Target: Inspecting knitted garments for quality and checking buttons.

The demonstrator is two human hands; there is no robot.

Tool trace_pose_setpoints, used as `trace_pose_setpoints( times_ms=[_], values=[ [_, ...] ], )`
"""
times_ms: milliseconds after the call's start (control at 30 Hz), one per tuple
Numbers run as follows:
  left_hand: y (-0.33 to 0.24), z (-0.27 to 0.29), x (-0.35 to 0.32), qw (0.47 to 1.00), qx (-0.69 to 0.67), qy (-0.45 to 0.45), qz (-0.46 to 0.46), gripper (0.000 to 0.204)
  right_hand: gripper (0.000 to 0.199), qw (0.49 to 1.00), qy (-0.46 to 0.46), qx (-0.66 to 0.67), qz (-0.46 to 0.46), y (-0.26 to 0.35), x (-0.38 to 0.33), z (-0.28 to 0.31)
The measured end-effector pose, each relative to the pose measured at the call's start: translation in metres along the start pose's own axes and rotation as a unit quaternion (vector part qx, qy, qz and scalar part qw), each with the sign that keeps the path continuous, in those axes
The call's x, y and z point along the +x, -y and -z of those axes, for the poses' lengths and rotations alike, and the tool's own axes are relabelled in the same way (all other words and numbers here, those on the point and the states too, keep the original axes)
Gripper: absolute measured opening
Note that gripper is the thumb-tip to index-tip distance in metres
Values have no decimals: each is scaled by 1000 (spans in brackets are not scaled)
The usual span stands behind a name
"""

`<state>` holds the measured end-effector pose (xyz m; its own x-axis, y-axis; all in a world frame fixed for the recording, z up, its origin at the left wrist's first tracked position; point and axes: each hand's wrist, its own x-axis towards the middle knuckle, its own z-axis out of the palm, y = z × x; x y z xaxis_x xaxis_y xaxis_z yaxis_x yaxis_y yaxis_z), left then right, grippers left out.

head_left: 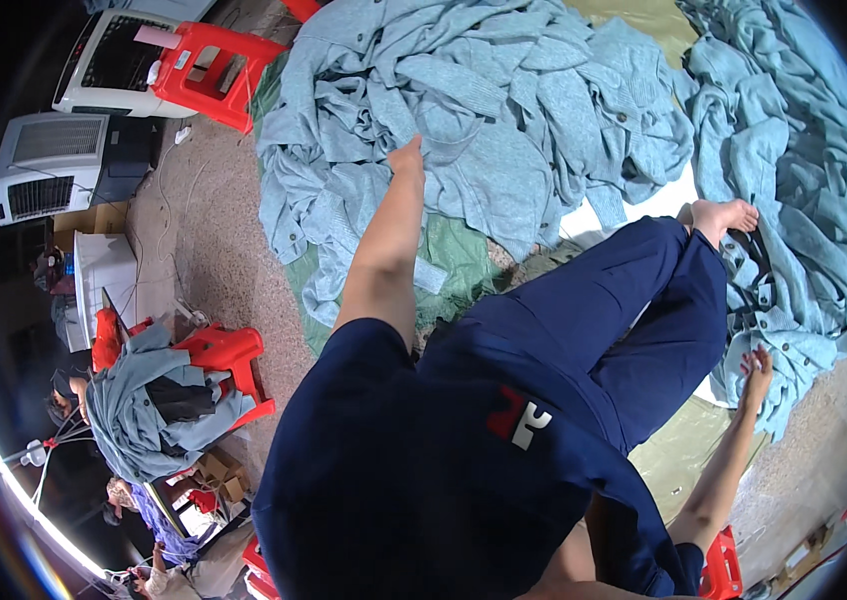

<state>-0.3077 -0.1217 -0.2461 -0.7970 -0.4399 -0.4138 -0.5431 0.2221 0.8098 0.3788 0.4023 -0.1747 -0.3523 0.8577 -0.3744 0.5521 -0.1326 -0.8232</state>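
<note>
A big heap of light blue knitted garments (504,110) lies on a green sheet (464,265) ahead of me. My left hand (407,158) reaches out to its near edge, fingers closed into the fabric. A second spread of the same blue garments (814,200) runs down the right side. There my right hand (756,368) rests flat on the cloth with its fingers apart, holding nothing. My legs in dark blue trousers (594,330) stretch between the two heaps, with a bare foot (726,214) touching the right one.
Two white air coolers (49,175) stand at the left, with a red stool (214,70) near the upper one. Another red stool (229,360) carries a bundle of blue-grey clothes (149,405). People sit at the lower left. A red stool (722,570) is behind my right arm.
</note>
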Motion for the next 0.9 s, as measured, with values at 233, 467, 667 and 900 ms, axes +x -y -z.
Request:
trace_pose_setpoints(
  times_ms=[233, 467, 667, 900],
  values=[
    [19, -35, -63, 964, 176, 88, -179, 57, 35, 996, -27, -40, 69, 49, -79, -28],
    [101, 129, -41, 854, 411, -281, 151, 72, 33, 992, -21, -116, 34, 37, -128, -18],
    [129, 149, -20, 706, 588, 35, -392, 17, 29, 991, 1, -100, 86, 61, -121, -40],
    [-43, 49, -372, 655, -20, 461, -598, 12, 44, 961, 242, 105, 83, 220, -186, -176]
  ],
)
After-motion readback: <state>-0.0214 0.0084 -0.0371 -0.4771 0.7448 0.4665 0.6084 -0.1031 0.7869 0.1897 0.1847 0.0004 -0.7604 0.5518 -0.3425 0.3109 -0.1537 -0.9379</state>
